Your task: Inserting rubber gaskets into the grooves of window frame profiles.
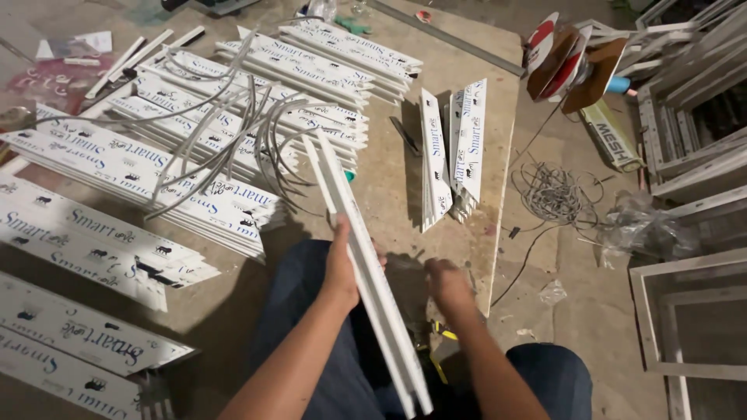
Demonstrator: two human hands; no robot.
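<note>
My left hand grips a pair of long white plastic profile strips that slant from upper left, near the stacks, down across my lap. My right hand is lower right of them, fingers curled near the board's edge; I cannot tell whether it holds anything. A yellow-handled tool lies just under that hand. Both my knees in dark trousers frame the bottom of the view.
Stacks of white printed strips cover the wooden board at left and top, with thin grey rubber beading draped over them. Short angle-cut pieces stand at centre. A wire tangle, tape rolls and white frames lie right.
</note>
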